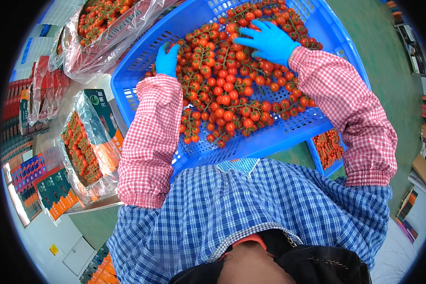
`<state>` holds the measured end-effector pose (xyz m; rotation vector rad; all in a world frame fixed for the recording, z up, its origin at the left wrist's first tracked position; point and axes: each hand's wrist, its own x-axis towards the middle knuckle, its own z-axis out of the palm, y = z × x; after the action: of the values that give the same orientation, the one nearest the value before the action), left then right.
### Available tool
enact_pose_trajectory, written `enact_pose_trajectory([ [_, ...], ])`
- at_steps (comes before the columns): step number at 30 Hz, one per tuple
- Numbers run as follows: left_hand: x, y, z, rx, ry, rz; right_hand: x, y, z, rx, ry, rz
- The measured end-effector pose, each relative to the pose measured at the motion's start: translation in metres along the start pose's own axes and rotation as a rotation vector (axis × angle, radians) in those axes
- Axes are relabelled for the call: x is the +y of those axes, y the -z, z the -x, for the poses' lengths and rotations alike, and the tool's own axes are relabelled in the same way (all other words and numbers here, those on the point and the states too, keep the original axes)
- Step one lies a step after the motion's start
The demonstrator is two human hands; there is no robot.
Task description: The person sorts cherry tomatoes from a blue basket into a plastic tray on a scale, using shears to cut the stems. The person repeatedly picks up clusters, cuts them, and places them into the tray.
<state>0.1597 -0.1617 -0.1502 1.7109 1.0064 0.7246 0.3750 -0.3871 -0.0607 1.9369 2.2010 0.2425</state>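
A large blue plastic crate [269, 142] lies before me, holding many cherry tomatoes on the vine [229, 87]. My left hand [167, 60], in a blue glove, rests at the left edge of the tomatoes with its thumb and fingers apart; some fingertips are hidden. Over the upper right part of the pile, my right hand [269, 41], gloved in blue too, spreads its fingers on the tomatoes. Nothing is seen gripped in either hand. Red checked sleeve covers reach up both forearms.
At left, a plastic-lined carton [108, 142] of vine tomatoes stands on a metal table [104, 204]. Another lined carton [92, 58] with tomatoes is at upper left. A smaller blue crate [316, 156] of tomatoes sits low at right. Stacked printed cartons [55, 191] stand farther left.
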Motion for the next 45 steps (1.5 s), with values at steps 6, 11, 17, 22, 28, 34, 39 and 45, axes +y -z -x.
enact_pose_trajectory([
  [6,0.059,-0.038,0.075,-0.413,-0.891,-0.711,0.015,0.015,-0.004,0.281,-0.147,-0.034],
  [11,0.055,-0.036,0.055,-0.440,-0.899,-1.078,0.007,0.040,-0.005,0.005,-0.287,-0.169],
  [17,0.026,0.002,-0.002,-0.309,-0.738,-0.934,-0.035,0.012,0.006,-0.314,-0.296,-0.316],
  [22,0.025,0.028,0.011,-0.379,-0.666,-0.735,-0.050,-0.018,-0.005,-0.127,-0.057,-0.306],
  [28,0.022,0.013,0.095,-0.485,-0.355,-0.824,-0.049,-0.029,-0.020,-0.074,0.134,0.090],
  [34,-0.004,0.040,0.049,-0.417,-0.263,-0.265,-0.038,-0.022,-0.035,0.299,-0.079,-0.045],
  [39,-0.024,0.064,0.021,-0.486,0.012,0.214,-0.082,-0.023,-0.070,0.049,-0.005,-0.081],
  [45,-0.039,0.064,0.023,-0.394,0.004,0.260,-0.120,-0.044,-0.103,-0.169,0.094,0.149],
])
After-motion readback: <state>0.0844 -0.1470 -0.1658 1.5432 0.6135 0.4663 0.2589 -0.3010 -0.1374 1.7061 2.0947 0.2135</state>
